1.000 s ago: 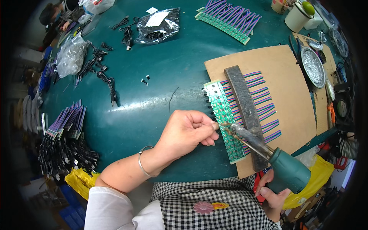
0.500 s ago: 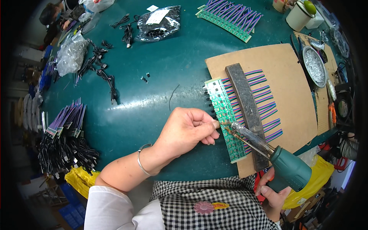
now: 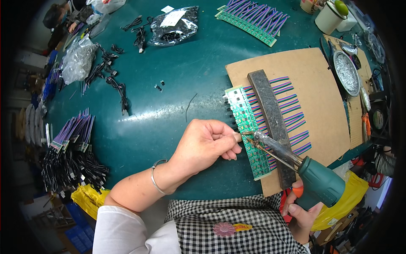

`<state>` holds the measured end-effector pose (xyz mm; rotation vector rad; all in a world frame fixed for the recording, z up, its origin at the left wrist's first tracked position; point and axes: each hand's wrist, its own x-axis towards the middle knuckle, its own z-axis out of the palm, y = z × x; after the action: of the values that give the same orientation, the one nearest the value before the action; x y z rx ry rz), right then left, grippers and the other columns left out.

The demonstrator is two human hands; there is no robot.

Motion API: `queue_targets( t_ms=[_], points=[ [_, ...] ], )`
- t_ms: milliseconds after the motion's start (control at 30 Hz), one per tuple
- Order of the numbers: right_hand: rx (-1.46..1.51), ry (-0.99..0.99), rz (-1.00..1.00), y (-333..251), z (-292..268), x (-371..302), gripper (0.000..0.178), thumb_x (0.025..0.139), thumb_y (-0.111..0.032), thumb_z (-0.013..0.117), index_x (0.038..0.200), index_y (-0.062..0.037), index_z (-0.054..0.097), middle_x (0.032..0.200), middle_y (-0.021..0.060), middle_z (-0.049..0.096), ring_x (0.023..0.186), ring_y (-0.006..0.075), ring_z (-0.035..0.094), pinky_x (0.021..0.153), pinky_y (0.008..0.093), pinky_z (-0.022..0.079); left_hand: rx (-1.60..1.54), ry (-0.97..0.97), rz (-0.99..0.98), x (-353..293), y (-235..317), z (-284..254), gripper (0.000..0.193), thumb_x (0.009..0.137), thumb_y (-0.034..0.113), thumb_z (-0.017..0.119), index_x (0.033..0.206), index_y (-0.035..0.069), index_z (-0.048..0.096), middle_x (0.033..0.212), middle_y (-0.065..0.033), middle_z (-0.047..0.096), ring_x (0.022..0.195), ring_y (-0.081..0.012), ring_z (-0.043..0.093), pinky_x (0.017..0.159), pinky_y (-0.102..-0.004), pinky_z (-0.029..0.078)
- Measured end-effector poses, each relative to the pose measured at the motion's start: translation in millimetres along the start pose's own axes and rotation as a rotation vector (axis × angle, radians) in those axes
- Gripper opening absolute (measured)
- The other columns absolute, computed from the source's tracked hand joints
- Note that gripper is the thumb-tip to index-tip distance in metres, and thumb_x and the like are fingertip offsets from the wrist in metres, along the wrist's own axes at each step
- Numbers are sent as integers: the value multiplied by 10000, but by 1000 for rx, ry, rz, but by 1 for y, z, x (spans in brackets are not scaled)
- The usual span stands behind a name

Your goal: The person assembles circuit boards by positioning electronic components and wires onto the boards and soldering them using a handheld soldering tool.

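A green circuit board panel [image 3: 246, 122] lies along the left edge of a cardboard sheet [image 3: 319, 93], with small black parts along its left side. Striped ribbon wires [image 3: 297, 116] run right from it, under a dark metal bar [image 3: 269, 110]. My left hand [image 3: 207, 142] is closed in a pinch at the panel's left edge; whatever its fingertips hold is hidden. My right hand [image 3: 302, 213] grips a green soldering gun [image 3: 323, 182] by its handle, below the cardboard's lower right corner. The gun's long metal tip reaches over the bar to the panel, close to my left fingertips.
Another wired panel [image 3: 249, 25] lies at the far side. At right is a metal dish [image 3: 346, 73] of silvery bits. A cable bundle [image 3: 74, 161], loose black cables [image 3: 120, 93] and plastic bags [image 3: 79, 59] occupy the left. Two small black parts [image 3: 159, 88] lie mid-table. Another person [image 3: 63, 17] sits far left.
The soldering gun has shifted slightly and its tip sits a touch higher on the panel. More of its orange trigger shows. My left hand has hardly moved.
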<state>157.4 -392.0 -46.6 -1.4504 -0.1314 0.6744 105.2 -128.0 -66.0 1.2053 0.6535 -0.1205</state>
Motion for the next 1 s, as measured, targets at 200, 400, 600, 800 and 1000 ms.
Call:
queue_targets(
  t_ms=[200, 400, 600, 800, 1000],
  points=[
    [15, 129, 36, -1, 7, -9, 473, 650, -94, 698, 999, 75, 427, 532, 102, 491, 390, 169, 481, 374, 246, 422, -10, 1, 0, -1, -1, -1, 129, 835, 70, 583, 822, -55, 612, 713, -102, 649, 590, -117, 612, 565, -216, 513],
    [153, -12, -92, 5, -13, -3, 536, 670, -60, 660, 1075, 95, 345, 549, 101, 484, 375, 169, 469, 348, 264, 441, -1, -13, 8, 0, 0, -1, 126, 837, 68, 582, 814, -53, 609, 711, -101, 648, 586, -119, 612, 562, -217, 513],
    [199, -28, -146, 4, -20, 3, 575, 684, -62, 643, 1114, 106, 301, 545, 94, 474, 373, 159, 473, 334, 253, 445, 2, 6, -8, -1, 1, -2, 124, 841, 64, 580, 819, -55, 607, 712, -106, 647, 594, -119, 613, 564, -221, 514],
    [289, 40, -326, -13, -35, 19, 594, 696, -45, 625, 1162, 120, 295, 534, 102, 462, 367, 169, 462, 336, 261, 441, 7, 24, -2, 0, 3, 3, 126, 846, 61, 577, 824, -60, 605, 712, -115, 645, 588, -129, 613, 558, -224, 514],
    [312, 114, -632, -39, -74, 46, 574, 773, -89, 541, 1249, 100, 280, 591, 71, 418, 410, 130, 452, 349, 217, 404, 82, 76, 39, -1, 1, 8, 129, 838, 60, 573, 789, -54, 608, 701, -118, 642, 557, -142, 605, 534, -235, 510]
  ],
)
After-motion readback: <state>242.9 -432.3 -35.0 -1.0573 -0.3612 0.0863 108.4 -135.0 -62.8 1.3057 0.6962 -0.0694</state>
